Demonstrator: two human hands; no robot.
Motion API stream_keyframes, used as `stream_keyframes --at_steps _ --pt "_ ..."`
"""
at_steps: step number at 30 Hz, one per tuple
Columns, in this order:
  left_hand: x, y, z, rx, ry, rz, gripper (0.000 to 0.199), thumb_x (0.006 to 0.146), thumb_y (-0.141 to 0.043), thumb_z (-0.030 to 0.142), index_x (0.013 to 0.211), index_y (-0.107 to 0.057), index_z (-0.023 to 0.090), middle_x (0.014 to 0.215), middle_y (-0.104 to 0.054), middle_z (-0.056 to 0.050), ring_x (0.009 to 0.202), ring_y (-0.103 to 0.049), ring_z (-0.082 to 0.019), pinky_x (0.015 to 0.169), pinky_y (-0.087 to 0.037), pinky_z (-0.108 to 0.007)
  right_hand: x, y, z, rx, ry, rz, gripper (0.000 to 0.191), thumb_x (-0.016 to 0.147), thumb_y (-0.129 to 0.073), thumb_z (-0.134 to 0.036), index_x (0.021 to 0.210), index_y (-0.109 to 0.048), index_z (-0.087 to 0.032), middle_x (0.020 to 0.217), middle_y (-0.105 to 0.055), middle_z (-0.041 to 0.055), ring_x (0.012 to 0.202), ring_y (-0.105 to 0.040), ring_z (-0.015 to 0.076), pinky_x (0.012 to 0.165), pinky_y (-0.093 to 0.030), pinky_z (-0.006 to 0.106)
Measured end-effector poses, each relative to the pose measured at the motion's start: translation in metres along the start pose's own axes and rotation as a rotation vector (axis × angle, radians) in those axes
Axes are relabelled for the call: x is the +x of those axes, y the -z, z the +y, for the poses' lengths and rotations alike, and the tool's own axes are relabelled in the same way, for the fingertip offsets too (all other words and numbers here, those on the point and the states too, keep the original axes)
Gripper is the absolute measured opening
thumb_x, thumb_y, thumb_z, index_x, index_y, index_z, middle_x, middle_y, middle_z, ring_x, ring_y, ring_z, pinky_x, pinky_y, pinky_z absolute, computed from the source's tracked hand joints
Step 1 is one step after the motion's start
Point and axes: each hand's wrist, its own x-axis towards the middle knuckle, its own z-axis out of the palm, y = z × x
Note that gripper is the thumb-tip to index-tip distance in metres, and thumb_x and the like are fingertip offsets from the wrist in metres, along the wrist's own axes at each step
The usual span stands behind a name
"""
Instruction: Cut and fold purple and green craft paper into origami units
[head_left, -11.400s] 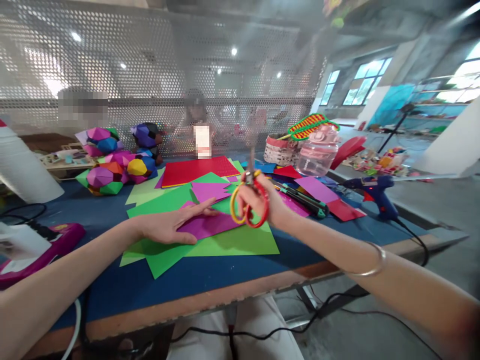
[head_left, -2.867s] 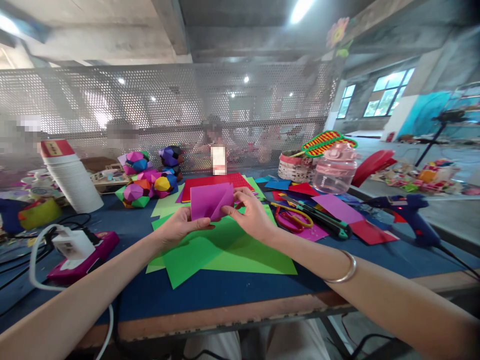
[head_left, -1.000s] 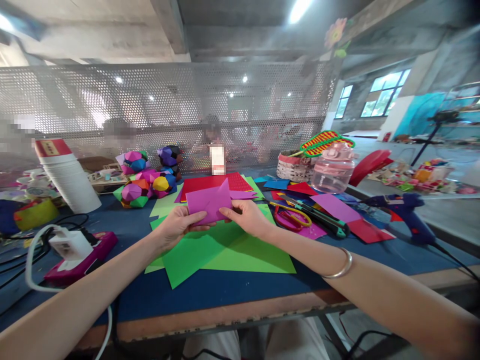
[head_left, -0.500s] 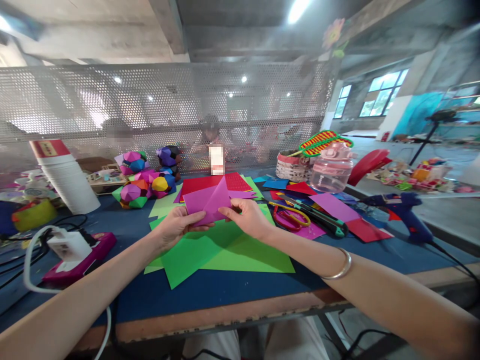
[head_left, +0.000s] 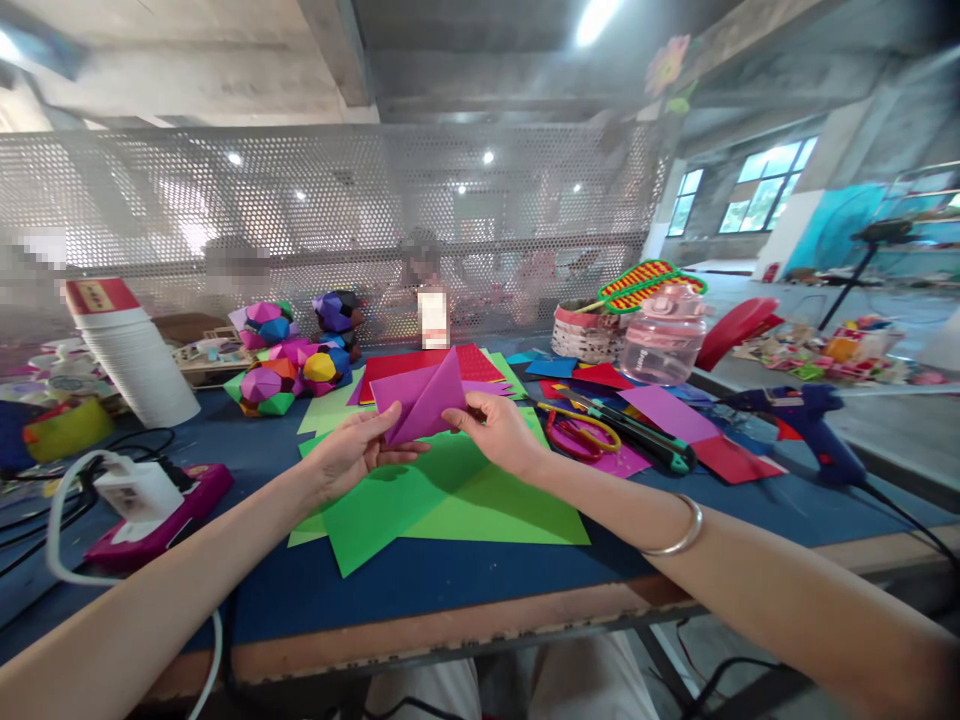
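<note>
Between my two hands is a folded sheet of purple paper, held up with a pointed flap at its top right. My left hand pinches its lower left edge, thumb in front and fingers behind. On the right side, my right hand grips the paper between thumb and fingers. Green paper sheets lie flat below both hands. Just behind the purple paper is a stack of red sheets.
To the right lie scissors, a utility knife, a pink bottle and a blue glue gun. Leftward are folded paper balls, stacked paper cups and a power strip. A perforated screen stands behind.
The folded flap of the purple paper now reaches further left and down across the sheet. My left thumb has shifted up and left along its edge.
</note>
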Motion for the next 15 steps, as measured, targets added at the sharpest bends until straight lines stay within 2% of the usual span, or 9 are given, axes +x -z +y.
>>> stream_keyframes --at_steps 5,8,10,13,15 --pt "-0.0006 0.0018 0.0004 -0.027 -0.001 -0.018 0.023 0.085 -0.076 0.026 0.099 -0.076 0.008 0.102 -0.078 -0.018 0.087 -0.077 -0.025 0.074 -0.063 -0.027 0.001 0.0014 0.0004 0.019 0.104 0.012 0.033 0.09 -0.061 -0.05 0.085 -0.07 -0.019 0.087 -0.073 0.005 0.083 -0.066 0.0215 0.076 -0.049 0.032" --pt "0.0013 0.0038 -0.0017 -0.038 -0.087 0.039 0.025 0.072 -0.082 0.014 0.096 -0.077 0.007 0.098 -0.078 -0.017 0.085 -0.077 -0.026 0.079 -0.063 -0.03 0.0008 0.0029 -0.0002 0.02 0.149 -0.022 0.022 0.091 -0.061 -0.04 0.092 -0.07 -0.02 0.093 -0.074 0.0048 0.086 -0.066 0.0206 0.074 -0.049 0.031" --pt "0.0038 0.0053 -0.0041 -0.051 -0.153 0.096 0.029 0.067 -0.083 0.009 0.095 -0.078 0.009 0.096 -0.079 -0.013 0.083 -0.077 -0.024 0.078 -0.063 -0.031 0.0001 0.0032 0.0003 0.036 0.159 -0.049 0.019 0.088 -0.062 -0.031 0.104 -0.067 -0.021 0.097 -0.073 0.0051 0.089 -0.066 0.0202 0.074 -0.049 0.03" --pt "0.0076 0.0075 -0.0076 -0.066 -0.225 0.158 0.033 0.063 -0.084 0.007 0.095 -0.078 0.015 0.094 -0.08 -0.006 0.08 -0.075 -0.02 0.074 -0.063 -0.027 -0.0007 0.0025 0.0034 0.043 0.158 -0.041 0.046 0.08 -0.068 -0.023 0.124 -0.054 -0.023 0.108 -0.068 0.0074 0.097 -0.065 0.0207 0.076 -0.05 0.031" --pt "0.0091 0.0081 -0.0088 -0.064 -0.252 0.187 0.034 0.061 -0.084 0.006 0.093 -0.078 0.015 0.092 -0.08 -0.006 0.08 -0.075 -0.02 0.073 -0.063 -0.026 -0.0012 0.0018 0.0059 0.015 0.151 -0.003 0.061 0.075 -0.072 -0.023 0.13 -0.045 -0.024 0.115 -0.063 0.0091 0.095 -0.062 0.0199 0.073 -0.049 0.03"
